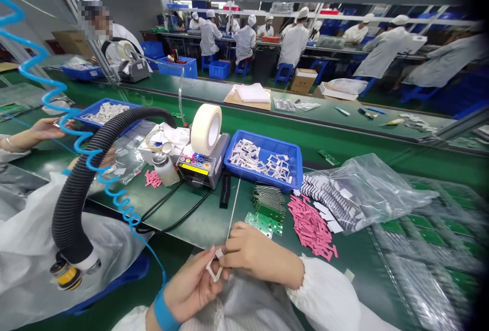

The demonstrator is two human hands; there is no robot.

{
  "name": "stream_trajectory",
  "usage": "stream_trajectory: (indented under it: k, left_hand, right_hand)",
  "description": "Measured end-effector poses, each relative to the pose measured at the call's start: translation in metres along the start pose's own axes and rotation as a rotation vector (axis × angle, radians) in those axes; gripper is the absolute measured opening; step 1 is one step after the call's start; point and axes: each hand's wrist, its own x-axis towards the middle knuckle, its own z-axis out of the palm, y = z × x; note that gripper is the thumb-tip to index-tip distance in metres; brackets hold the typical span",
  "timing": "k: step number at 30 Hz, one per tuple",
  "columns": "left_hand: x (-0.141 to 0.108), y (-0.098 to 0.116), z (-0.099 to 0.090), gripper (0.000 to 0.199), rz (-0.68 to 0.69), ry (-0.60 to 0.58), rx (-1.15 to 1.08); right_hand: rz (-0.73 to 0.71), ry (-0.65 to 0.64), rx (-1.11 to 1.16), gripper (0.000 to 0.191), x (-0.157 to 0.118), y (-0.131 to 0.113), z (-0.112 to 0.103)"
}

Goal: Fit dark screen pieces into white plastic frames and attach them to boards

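My left hand (193, 285), with a blue band at its wrist, holds a small white rectangular frame (214, 266) near the table's front edge. My right hand (248, 252) pinches the same frame from the right side. Beyond my right hand lie green circuit boards (269, 209), fanned in a stack. Right of them is a heap of pink pieces (311, 226). A blue bin (263, 160) of white frames stands behind the boards.
A tape dispenser (204, 165) with a large tape roll stands left of the bin. A black hose (76, 183) and coiled blue cord (122, 201) hang at left, beside a co-worker's hand (48, 130). Plastic bags and bagged boards (424, 265) lie right.
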Motion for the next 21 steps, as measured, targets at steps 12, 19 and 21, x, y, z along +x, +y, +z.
stream_trajectory:
  k: [12, 19, 21]
  left_hand:
    - [-0.012, 0.002, -0.014, 0.019, 0.141, 0.212, 0.03]
    - [-0.017, 0.007, -0.029, 0.017, 0.176, 0.285, -0.071]
    - [-0.019, 0.008, -0.038, 0.018, 0.2, 0.345, -0.142]
  right_hand:
    - [0.692, 0.204, -0.128, 0.009, 0.032, 0.065, 0.023]
    - [0.788, 0.299, 0.102, 0.009, 0.004, 0.051, 0.001]
    - [0.821, 0.357, 0.216, 0.02, 0.006, 0.045, -0.006]
